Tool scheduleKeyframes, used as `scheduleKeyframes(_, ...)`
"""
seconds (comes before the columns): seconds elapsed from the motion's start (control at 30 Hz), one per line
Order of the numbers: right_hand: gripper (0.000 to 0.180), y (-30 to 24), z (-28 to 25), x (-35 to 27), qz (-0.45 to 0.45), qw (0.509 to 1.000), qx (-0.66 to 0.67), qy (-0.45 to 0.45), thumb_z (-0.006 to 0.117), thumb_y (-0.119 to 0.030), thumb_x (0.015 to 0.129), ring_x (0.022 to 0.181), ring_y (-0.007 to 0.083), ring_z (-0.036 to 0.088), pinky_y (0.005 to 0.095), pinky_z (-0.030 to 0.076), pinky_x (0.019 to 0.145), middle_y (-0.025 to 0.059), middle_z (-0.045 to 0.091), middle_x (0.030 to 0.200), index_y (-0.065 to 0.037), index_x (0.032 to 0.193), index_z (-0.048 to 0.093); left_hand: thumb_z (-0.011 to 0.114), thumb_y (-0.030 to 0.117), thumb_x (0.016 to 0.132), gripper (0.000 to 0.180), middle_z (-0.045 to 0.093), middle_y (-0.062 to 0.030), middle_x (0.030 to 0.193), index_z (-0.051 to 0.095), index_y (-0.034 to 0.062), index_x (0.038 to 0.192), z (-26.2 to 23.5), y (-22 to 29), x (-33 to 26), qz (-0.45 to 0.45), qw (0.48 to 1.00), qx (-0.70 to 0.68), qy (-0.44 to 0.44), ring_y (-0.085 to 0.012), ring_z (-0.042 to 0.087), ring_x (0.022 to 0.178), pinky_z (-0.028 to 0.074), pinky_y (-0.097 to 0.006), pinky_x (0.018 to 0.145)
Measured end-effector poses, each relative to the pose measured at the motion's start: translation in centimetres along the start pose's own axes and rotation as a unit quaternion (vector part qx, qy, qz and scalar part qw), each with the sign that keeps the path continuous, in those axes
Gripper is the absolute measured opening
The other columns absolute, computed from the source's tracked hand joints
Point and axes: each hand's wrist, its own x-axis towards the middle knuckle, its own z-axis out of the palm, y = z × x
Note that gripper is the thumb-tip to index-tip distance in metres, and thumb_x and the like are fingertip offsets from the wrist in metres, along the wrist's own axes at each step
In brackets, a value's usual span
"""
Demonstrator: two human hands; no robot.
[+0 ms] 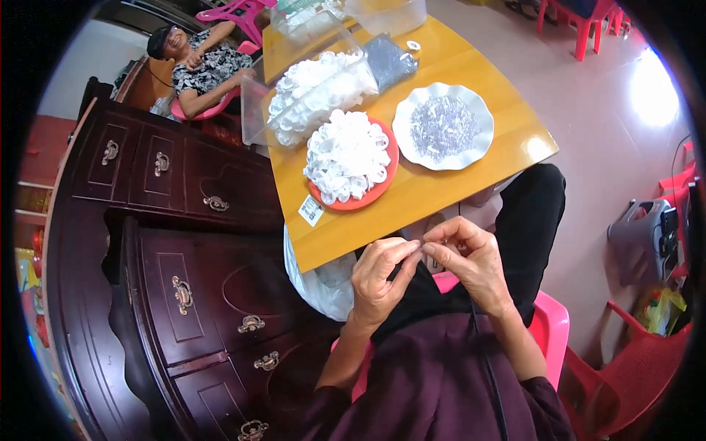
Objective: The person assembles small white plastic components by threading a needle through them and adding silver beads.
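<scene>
My left hand (380, 276) and my right hand (471, 263) meet just off the near edge of the wooden table (507, 110), above my lap. Both are closed, thumb against fingers, with the fingertips touching or almost touching. Whatever lies between them is too small to make out. On the table beyond, a red plate (392, 163) carries a heap of small white plastic ring-like pieces (346, 156). To its right stands a white scalloped dish (482, 147) with many tiny clear or grey pieces (443, 126) in it.
A clear plastic bin (254, 117) full of white pieces stands behind the red plate, beside a dark-filled bag (390, 62). Dark wooden drawers (213, 294) border my left. Another person (209, 70) sits at far left. A grey stool (638, 235) and red chair (640, 367) are at right.
</scene>
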Motion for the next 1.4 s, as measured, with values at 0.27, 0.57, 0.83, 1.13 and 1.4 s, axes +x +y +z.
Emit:
scheduleKeyframes(0.27, 0.013, 0.5, 0.5, 0.3, -0.011, 0.997, -0.062, -0.033, 0.074, -0.011, 0.086, 0.058, 0.0057, 0.041, 0.0244, 0.035, 0.052, -0.0017, 0.053, 0.067, -0.002, 0.095, 0.070, 0.073, -0.004, 0.082, 0.016, 0.066, -0.0097, 0.088, 0.065, 0.0023, 0.094, -0.5, -1.1, -0.6, -0.048, 0.998, -0.019, -0.036, -0.0207, 0.065, 0.076, 0.052, -0.030, 0.067)
scheduleKeyframes(0.57, 0.016, 1.2, -0.1, -0.3, -0.195, 0.941, -0.272, -0.046, 0.073, -0.016, 0.085, 0.070, 0.0220, 0.059, 0.0338, 0.048, 0.062, 0.0080, 0.063, 0.081, -0.005, 0.096, 0.069, 0.071, -0.002, 0.085, 0.012, 0.065, -0.0068, 0.088, 0.065, 0.0018, 0.094, -0.7, -1.7, -2.1, -0.138, 0.980, -0.123, -0.073, -0.0133, 0.060, 0.072, 0.049, -0.026, 0.066)
scheduleKeyframes(0.83, 0.012, 1.8, -0.2, 0.5, -0.185, 0.926, -0.319, -0.082, 0.070, -0.018, 0.087, 0.079, 0.0276, 0.065, 0.0387, 0.053, 0.068, 0.0090, 0.064, 0.085, -0.007, 0.092, 0.067, 0.071, -0.002, 0.085, 0.009, 0.065, -0.0063, 0.087, 0.065, 0.0017, 0.091, -1.1, -2.4, -2.0, -0.176, 0.972, -0.117, -0.099, -0.0133, 0.060, 0.071, 0.049, -0.026, 0.066)
scheduleKeyframes(1.13, 0.011, 2.3, -1.6, 5.2, -0.001, 0.989, -0.142, 0.042, 0.073, -0.005, 0.085, 0.058, 0.0082, 0.047, 0.0252, 0.040, 0.053, 0.0039, 0.059, 0.071, 0.001, 0.092, 0.068, 0.071, 0.001, 0.086, 0.008, 0.064, -0.0068, 0.090, 0.066, -0.0009, 0.093, -3.9, -9.3, 1.3, -0.246, 0.965, 0.045, 0.074, -0.0133, 0.059, 0.074, 0.048, -0.026, 0.070)
scheduleKeyframes(1.4, 0.009, 3.8, -1.4, 7.3, -0.006, 0.978, -0.203, 0.048, 0.073, -0.004, 0.085, 0.058, 0.0096, 0.053, 0.0257, 0.042, 0.053, 0.0058, 0.061, 0.071, 0.002, 0.087, 0.067, 0.075, 0.003, 0.082, 0.043, 0.059, -0.0117, 0.115, 0.060, 0.0024, 0.123, -5.1, -13.0, 4.8, -0.254, 0.957, 0.130, 0.050, -0.0212, 0.060, 0.094, 0.051, -0.031, 0.074)
